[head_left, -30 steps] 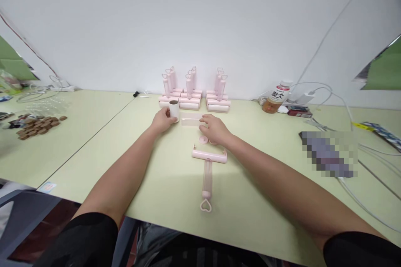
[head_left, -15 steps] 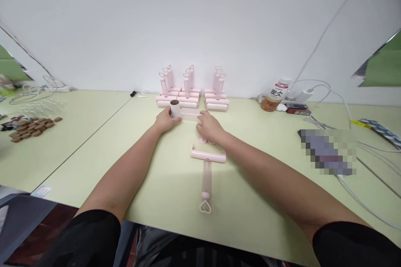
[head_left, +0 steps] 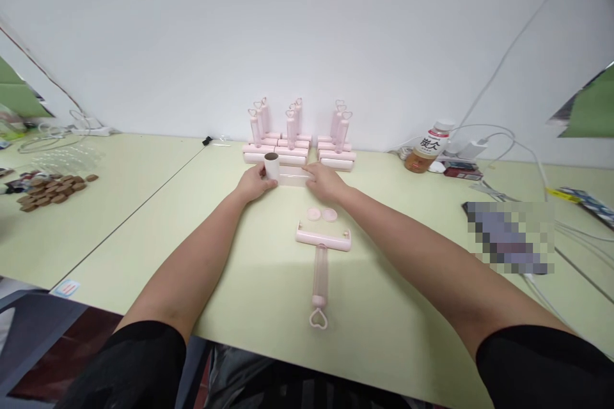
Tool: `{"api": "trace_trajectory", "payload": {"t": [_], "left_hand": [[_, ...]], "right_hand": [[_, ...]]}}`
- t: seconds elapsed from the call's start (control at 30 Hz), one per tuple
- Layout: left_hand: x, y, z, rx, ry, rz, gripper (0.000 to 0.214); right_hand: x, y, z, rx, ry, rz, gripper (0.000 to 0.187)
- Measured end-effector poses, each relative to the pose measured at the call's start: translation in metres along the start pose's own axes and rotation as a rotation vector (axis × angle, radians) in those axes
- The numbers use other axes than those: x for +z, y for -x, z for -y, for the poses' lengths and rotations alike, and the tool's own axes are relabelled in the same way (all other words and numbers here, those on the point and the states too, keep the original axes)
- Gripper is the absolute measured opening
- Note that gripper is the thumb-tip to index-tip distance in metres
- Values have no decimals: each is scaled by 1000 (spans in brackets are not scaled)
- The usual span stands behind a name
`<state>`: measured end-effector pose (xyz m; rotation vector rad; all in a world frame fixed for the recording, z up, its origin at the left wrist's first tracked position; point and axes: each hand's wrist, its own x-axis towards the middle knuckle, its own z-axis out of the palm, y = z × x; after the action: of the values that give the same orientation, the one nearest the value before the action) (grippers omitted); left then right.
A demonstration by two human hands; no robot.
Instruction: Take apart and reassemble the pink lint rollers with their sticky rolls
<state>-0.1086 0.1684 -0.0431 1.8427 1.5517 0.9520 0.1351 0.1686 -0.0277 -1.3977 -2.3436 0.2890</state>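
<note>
My left hand (head_left: 253, 183) is closed around an upright white paper roll with a brown core (head_left: 271, 167). A clear strip (head_left: 293, 178) stretches from the roll to my right hand (head_left: 324, 180), whose fingers pinch its end. Both hands rest on the pale green table (head_left: 268, 281), far from me. Nearer lies a pink roller frame with a long handle ending in a heart loop (head_left: 320, 255). Two small pink round caps (head_left: 321, 214) sit just beyond it.
Three groups of assembled pink rollers (head_left: 298, 140) stand against the wall behind my hands. A drink bottle (head_left: 426, 150), cables and a charger (head_left: 472, 147) are at the right. Brown discs (head_left: 50, 190) lie heaped at the left. A blurred flat object (head_left: 511, 236) lies right.
My right hand has moved away from the two pink caps toward the roll, so the caps are now uncovered. The left hand keeps hold of the roll.
</note>
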Motion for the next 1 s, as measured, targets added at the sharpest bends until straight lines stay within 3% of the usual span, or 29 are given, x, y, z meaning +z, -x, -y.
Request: {"api": "trace_trajectory", "payload": {"t": [0.23,0.33,0.43,0.53,0.63,0.7,0.77,1.0], "left_hand": [[-4,0,-9,-53,-121,-30,47],[-22,5,-30,-138,-255,-70,42],[-32,18,-62,-143,-353,-49,24],[-11,36,-93,-77,-361,63,26],[25,51,-108,-70,-372,213,39],[42,53,-110,-107,-410,282,43],[46,50,-105,-147,-460,314,42],[16,31,-80,-237,-596,314,37]], "right_hand": [[-9,7,7,11,24,30,53],[-27,17,9,57,41,45,52],[-46,37,7,113,51,142,30],[-56,59,2,161,52,295,5],[-55,72,-1,196,74,370,12],[-50,72,1,211,97,378,16],[-45,67,5,222,116,383,17],[-21,32,25,307,157,419,29]]}}
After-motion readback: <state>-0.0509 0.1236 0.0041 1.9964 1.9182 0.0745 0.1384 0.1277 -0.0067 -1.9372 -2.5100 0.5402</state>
